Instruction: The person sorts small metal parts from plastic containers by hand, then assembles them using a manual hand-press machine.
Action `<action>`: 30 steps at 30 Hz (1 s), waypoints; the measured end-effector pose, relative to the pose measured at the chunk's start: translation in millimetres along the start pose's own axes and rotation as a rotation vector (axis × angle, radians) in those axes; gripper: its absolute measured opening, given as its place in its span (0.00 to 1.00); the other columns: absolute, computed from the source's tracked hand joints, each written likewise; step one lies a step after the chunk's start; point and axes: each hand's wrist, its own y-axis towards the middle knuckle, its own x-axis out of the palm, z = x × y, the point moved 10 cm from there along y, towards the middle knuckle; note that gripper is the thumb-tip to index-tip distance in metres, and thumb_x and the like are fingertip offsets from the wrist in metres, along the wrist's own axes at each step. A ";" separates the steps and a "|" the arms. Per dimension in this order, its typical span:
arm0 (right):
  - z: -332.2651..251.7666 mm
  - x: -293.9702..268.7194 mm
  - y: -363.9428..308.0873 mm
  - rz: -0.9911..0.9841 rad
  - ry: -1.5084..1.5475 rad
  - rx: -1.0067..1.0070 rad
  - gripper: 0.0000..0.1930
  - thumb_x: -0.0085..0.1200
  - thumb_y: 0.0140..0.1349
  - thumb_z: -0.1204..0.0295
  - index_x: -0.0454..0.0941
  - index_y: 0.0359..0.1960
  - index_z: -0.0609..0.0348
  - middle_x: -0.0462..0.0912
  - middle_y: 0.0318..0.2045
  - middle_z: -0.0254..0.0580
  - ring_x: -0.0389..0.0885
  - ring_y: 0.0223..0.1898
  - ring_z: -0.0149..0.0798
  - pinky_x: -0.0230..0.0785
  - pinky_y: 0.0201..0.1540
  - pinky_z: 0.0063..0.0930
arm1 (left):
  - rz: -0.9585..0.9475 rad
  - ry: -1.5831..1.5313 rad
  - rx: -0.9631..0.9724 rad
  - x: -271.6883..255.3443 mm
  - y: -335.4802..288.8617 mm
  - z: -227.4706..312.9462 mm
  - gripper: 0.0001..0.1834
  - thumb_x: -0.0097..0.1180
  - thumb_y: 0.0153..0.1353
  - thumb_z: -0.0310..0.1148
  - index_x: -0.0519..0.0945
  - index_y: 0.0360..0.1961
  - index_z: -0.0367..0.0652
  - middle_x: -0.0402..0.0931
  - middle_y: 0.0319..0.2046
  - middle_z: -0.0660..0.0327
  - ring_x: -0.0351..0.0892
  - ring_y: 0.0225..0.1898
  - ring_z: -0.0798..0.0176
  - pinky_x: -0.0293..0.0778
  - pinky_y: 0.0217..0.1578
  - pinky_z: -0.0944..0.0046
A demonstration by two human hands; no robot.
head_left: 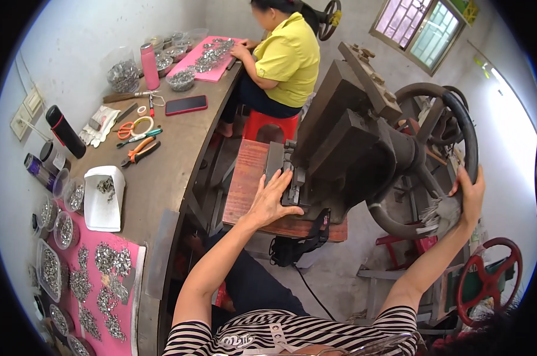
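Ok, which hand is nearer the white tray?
The left hand: it is right of the tray, at the press. The right hand is farther right, on the dark wheel.

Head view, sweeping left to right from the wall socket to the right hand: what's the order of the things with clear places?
White wall socket → black bottle → orange-handled pliers → phone → left hand → right hand.

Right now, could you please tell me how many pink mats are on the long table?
2: the far mat in front of the co-worker in yellow, and the near mat toward the picture's lower left, both strewn with metal pieces.
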 end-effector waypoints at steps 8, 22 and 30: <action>-13.1 14.7 47.5 -0.195 0.007 0.028 0.14 0.59 0.67 0.63 0.70 0.39 0.62 0.72 0.24 0.34 0.71 0.20 0.26 0.67 0.22 0.22 | 0.012 -0.006 -0.018 -0.6 16.4 -7.3 0.62 0.73 0.45 0.59 0.58 0.74 0.35 0.58 0.74 0.49 0.49 0.77 0.46 0.37 0.74 0.36; -7.4 6.5 0.9 -0.009 -0.142 -0.023 0.18 0.61 0.65 0.66 0.71 0.48 0.65 0.71 0.22 0.33 0.71 0.18 0.26 0.69 0.23 0.23 | -0.031 0.002 -0.069 -0.9 19.5 -9.0 0.64 0.74 0.43 0.61 0.58 0.74 0.33 0.57 0.74 0.47 0.47 0.78 0.46 0.37 0.75 0.40; -13.4 -1.2 22.4 0.027 -0.070 -0.080 0.24 0.55 0.69 0.70 0.68 0.63 0.66 0.73 0.24 0.34 0.69 0.19 0.25 0.67 0.25 0.22 | -0.020 -0.001 -0.062 -2.4 14.7 -9.1 0.63 0.74 0.44 0.60 0.59 0.74 0.34 0.58 0.74 0.48 0.48 0.77 0.43 0.38 0.75 0.38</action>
